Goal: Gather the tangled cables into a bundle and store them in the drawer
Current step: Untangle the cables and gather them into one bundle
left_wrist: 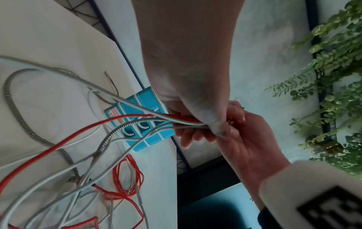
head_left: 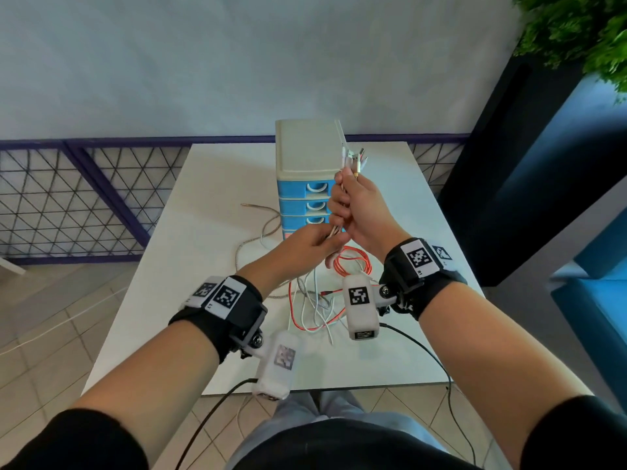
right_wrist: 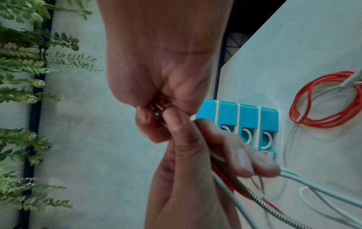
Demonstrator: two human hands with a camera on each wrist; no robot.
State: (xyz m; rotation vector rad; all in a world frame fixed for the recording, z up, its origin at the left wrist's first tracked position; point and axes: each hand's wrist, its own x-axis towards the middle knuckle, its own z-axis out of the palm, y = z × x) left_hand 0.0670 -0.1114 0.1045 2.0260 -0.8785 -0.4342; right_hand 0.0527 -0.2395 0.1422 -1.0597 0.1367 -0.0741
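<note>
In the head view, the right hand (head_left: 359,212) clenches a near-upright bundle of red, white and braided cables (head_left: 351,161), plug ends fanning upward, before a blue four-drawer plastic cabinet (head_left: 307,171) on the white table (head_left: 210,252). In the left wrist view, the left hand (left_wrist: 195,93) pinches about five strands just below, their slack trailing left. The right wrist view shows both grips touching and one red coil (right_wrist: 325,100) lying far right.

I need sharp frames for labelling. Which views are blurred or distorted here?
Head view: sharp centre, wide-angle bending at the edges, plant smeared. Left wrist view: near cables soft. Right wrist view: left hand fingers motion-blurred, drawer unit crisp.
</note>
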